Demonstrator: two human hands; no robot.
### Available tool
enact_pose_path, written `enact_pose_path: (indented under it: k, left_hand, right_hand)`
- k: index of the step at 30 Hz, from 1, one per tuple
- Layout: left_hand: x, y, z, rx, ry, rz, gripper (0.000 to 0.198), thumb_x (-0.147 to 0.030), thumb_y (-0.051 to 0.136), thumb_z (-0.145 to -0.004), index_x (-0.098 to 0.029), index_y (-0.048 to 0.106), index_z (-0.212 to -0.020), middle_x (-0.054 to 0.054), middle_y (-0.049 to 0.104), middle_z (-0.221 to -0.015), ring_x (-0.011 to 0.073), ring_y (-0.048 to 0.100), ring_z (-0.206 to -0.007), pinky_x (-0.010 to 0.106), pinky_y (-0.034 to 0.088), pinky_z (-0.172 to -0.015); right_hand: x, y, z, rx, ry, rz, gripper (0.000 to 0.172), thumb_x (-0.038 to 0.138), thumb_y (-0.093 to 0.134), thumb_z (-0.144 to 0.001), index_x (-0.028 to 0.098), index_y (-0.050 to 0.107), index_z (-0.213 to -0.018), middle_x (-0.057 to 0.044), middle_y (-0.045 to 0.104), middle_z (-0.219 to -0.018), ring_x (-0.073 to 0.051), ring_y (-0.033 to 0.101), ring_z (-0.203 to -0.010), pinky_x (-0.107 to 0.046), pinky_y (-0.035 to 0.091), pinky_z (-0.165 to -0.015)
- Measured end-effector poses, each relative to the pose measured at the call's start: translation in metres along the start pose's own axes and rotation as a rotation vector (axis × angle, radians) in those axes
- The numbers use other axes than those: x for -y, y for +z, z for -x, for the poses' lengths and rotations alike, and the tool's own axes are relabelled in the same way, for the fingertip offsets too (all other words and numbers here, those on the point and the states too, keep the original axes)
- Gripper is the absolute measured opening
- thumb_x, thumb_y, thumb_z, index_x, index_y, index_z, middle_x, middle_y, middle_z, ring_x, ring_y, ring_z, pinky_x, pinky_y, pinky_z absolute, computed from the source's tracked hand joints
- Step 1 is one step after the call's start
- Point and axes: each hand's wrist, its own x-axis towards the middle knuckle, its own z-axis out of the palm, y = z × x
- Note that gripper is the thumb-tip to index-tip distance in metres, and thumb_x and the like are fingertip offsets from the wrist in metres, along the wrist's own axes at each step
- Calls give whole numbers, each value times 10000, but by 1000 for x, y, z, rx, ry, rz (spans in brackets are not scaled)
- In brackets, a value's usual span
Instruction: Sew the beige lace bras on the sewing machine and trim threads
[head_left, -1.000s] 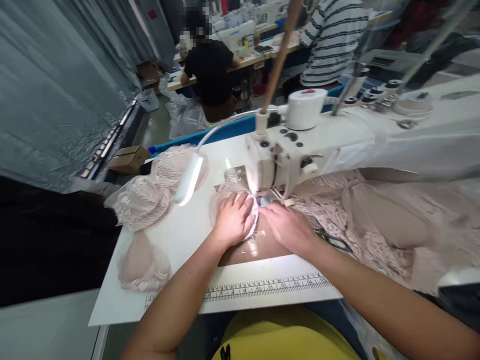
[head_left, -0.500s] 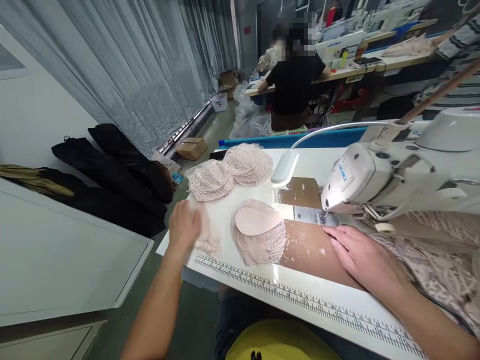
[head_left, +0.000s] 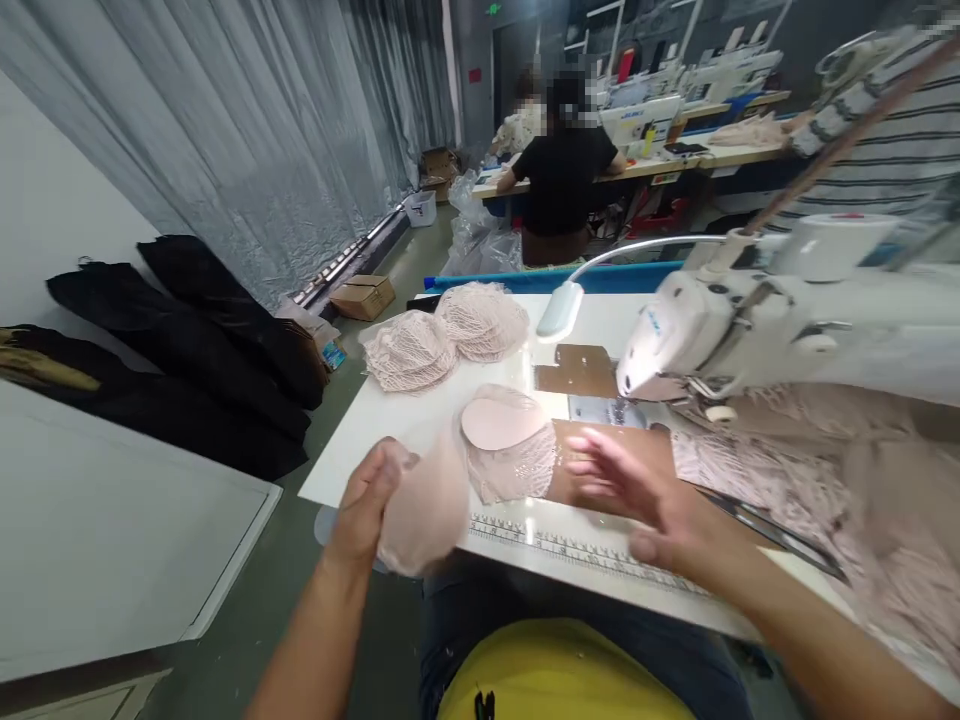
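In my left hand (head_left: 369,497) is a pale pink fabric bra cup piece (head_left: 427,505), pinched at its upper left edge and held up past the table's front edge. My right hand (head_left: 626,485) hovers over the brown-covered part of the table, its fingers apart, slightly blurred, with nothing in them. Between the hands lies a lace piece (head_left: 517,475) with a smooth pink pad (head_left: 501,418) on top. Two stacks of lace cups, the left stack (head_left: 411,352) and the right stack (head_left: 484,320), sit farther back.
A white sewing machine (head_left: 675,325) stands at the right, with a small lamp (head_left: 560,310) beside it. Lace fabric (head_left: 795,480) is heaped to the right, near dark scissors (head_left: 776,530). A printed ruler (head_left: 555,545) runs along the front edge. Co-workers sit beyond.
My left hand has picked up the pink piece from the table's left side and brought it toward me. My right hand has lifted off the brown surface and opened.
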Motion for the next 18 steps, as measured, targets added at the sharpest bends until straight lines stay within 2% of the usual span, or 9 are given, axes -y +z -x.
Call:
enact_pose_path:
  k: [2,4,6,7,8,10,13,15,18]
  left_hand:
    - [3,32,0,230,-65,48,277,-420,566,-842,-176,468,-752,-33,443,-636,75,395,-528,186,325,-509]
    - [10,57,-5,365,-107,48,277,-403,568,-850,-169,466,-743,-44,394,-606,67,346,-511,179,291,-489]
    - [17,76,-11,423,-142,62,261,-389,565,-857,-168,471,-753,-46,388,-604,65,341,-510,175,285,-484]
    - [20,83,-13,447,-158,82,253,-383,565,-858,-169,474,-760,-44,395,-606,66,351,-513,175,291,-487]
    - [22,89,-14,478,-170,109,248,-381,567,-857,-168,478,-767,-41,407,-611,68,365,-517,177,299,-491]
    - [23,98,-14,566,-174,156,247,-386,567,-855,-165,487,-780,-32,431,-625,73,385,-528,183,316,-501]
    - [20,109,-10,678,-95,95,251,-383,540,-871,-159,488,-771,-25,425,-646,73,371,-545,192,326,-516]
    - [19,115,-12,658,-11,-65,241,-370,511,-890,-163,483,-770,-28,408,-653,78,366,-562,200,340,-536]
    - [23,117,-26,521,193,-445,179,-354,493,-897,-178,505,-870,-10,473,-704,107,431,-613,229,387,-577]
  right_hand:
    - [-3,29,-5,47,-30,-332,1003,602,755,-596,253,314,-1426,-138,430,-1389,-287,465,-1218,-438,371,-1017]
    - [-6,50,-8,29,67,-631,817,527,752,-659,210,431,-1341,-91,630,-1058,-218,585,-1013,-424,392,-979]
    - [-7,60,-6,24,129,-832,561,446,770,-670,180,587,-1129,30,564,-642,-143,589,-691,-370,469,-833]
    - [-7,60,-3,-6,136,-871,472,407,781,-666,172,619,-1043,52,515,-582,-122,563,-630,-334,478,-781]
    - [-7,59,0,-56,121,-880,431,380,793,-656,172,630,-995,49,519,-591,-117,560,-632,-305,477,-753]
    - [-6,53,8,-163,83,-854,488,371,809,-635,195,616,-1048,-5,617,-784,-140,600,-779,-281,469,-786]
    - [-8,46,16,-140,61,-862,670,453,804,-603,215,559,-1179,-74,642,-1033,-208,606,-966,-333,464,-865]
    - [-10,45,19,-96,65,-870,667,459,793,-599,176,574,-1162,-105,658,-1022,-249,619,-967,-378,472,-871]
    - [-10,38,26,-199,44,-838,578,415,776,-616,167,601,-1108,-102,680,-977,-266,633,-944,-398,484,-862]
